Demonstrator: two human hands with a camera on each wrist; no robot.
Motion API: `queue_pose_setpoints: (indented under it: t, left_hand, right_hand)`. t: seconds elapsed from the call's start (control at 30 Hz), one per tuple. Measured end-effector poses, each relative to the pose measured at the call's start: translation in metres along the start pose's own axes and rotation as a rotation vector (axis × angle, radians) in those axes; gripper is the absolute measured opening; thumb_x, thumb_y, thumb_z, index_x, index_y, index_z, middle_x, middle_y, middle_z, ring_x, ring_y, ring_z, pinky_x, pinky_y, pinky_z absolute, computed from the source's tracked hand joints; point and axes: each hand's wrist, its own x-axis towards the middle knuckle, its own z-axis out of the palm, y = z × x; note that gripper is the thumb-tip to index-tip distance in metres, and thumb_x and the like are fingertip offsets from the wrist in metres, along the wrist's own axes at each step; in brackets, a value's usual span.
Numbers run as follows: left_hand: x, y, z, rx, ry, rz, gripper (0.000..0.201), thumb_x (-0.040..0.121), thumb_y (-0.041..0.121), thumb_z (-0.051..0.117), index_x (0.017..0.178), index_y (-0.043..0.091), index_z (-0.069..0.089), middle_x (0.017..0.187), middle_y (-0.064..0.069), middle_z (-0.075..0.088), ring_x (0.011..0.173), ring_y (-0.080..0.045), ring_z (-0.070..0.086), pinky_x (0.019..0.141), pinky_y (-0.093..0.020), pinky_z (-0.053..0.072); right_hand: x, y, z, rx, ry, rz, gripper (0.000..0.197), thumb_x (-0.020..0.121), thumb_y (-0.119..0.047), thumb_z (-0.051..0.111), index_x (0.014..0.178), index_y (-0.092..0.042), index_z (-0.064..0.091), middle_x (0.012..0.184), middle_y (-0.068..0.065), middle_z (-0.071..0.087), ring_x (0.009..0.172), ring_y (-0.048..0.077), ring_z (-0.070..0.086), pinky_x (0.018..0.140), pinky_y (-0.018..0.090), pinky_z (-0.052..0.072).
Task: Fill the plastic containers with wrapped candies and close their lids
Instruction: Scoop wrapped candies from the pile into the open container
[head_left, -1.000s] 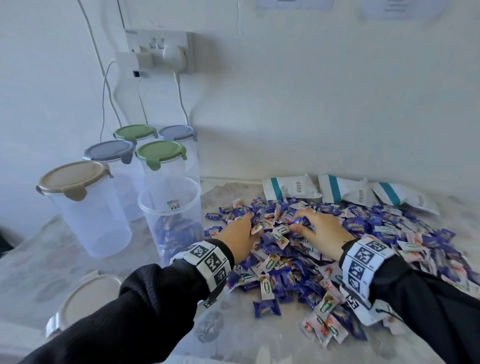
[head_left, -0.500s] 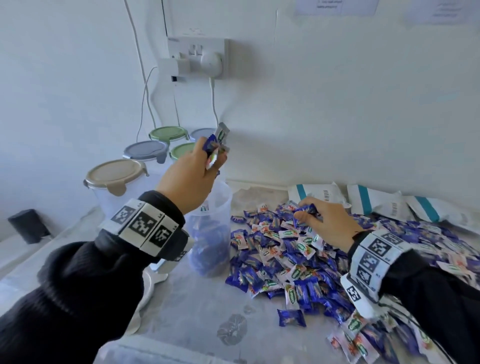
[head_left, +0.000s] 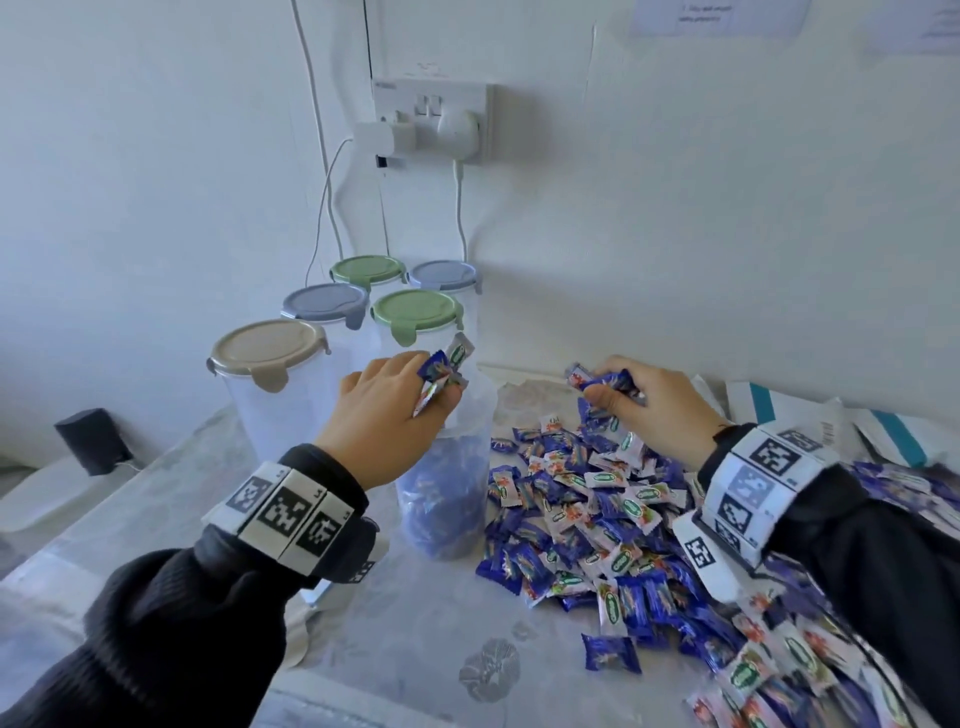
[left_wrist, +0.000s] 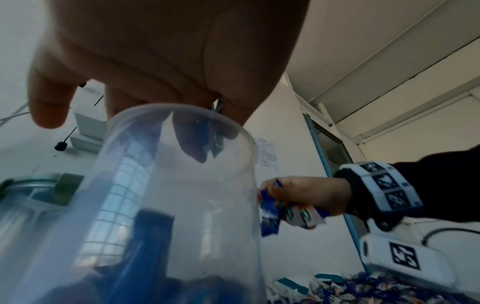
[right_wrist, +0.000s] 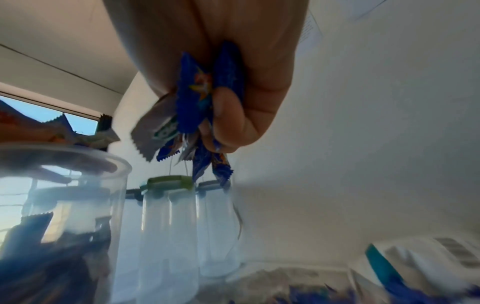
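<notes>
A plain indoor workroom is suggested: a bare white painted wall (head_left: 675, 218) is fitted with a white double socket (head_left: 434, 106), printed paper notices (head_left: 717, 18) are posted, and a pale patterned tabletop (head_left: 389, 639) is seen.

Open container (head_left: 451, 488): clear, upright, lidless, partly filled with blue candies, left of pile.
Candy pile (head_left: 613, 519): blue and white wrappers, spread on table.
Lidded containers (head_left: 270, 384): five, empty, upright, behind.
</notes>
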Motion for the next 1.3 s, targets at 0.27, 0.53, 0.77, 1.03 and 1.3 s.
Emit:
queue_pose_setpoints:
  t: [0.27,0.53,0.77,1.03,1.3]
  left_hand:
    - [-0.013,0.003,0.005,-0.184,0.014,-0.103,0.085,0.075,0.066,0.044,0.143,0.018,0.029,0.153,-0.003,0.023,0.139,-0.022,0.021,0.113,-0.038,0.021]
    - [-0.017,-0.004,0.014,-0.428,-0.015,-0.189,0.122,0.05,0.071,0.057,0.148,0.014,0.011,0.153,-0.003,0.018,0.139,-0.016,0.025,0.112,-0.034,0.027]
    - [-0.017,-0.006,0.023,-0.612,0.072,-0.2,0.127,0.043,0.066,0.064,0.148,0.014,0.013,0.15,-0.003,0.026,0.132,-0.014,0.036,0.102,-0.025,0.033]
    - [-0.019,-0.004,0.021,-0.605,0.068,-0.191,0.124,0.044,0.065,0.065,0.146,0.012,0.017,0.148,-0.002,0.028,0.13,-0.011,0.036,0.097,-0.019,0.03]
    - [-0.019,-0.003,0.019,-0.589,0.069,-0.192,0.118,0.048,0.059,0.068,0.144,0.011,0.021,0.146,-0.002,0.029,0.119,-0.003,0.035,0.091,-0.017,0.031]
  right_hand:
    - [0.04,-0.061,-0.01,0.189,0.006,-0.136,0.016,0.085,-0.045,0.053,0.088,-0.029,0.057,0.076,0.011,0.055,0.056,0.004,0.044,0.054,0.014,0.034]
    - [0.062,-0.112,0.031,0.161,-0.108,-0.26,0.029,0.089,-0.038,0.059,0.107,-0.016,0.063,0.076,0.005,0.062,0.065,0.013,0.054,0.062,0.017,0.04]
    - [0.066,-0.116,0.037,-0.01,-0.245,-0.268,0.032,0.081,-0.048,0.065,0.097,-0.021,0.067,0.066,0.004,0.062,0.061,0.015,0.058,0.06,0.017,0.043]
    - [0.07,-0.12,0.057,0.367,0.135,-0.276,0.028,0.093,-0.032,0.055,0.084,-0.008,0.066,0.069,-0.004,0.062,0.05,-0.003,0.053,0.058,0.013,0.04]
    - [0.051,-0.108,0.076,0.604,0.006,-0.205,0.036,0.102,-0.028,0.034,0.093,-0.005,0.06,0.069,0.005,0.06,0.059,0.022,0.062,0.063,0.025,0.053]
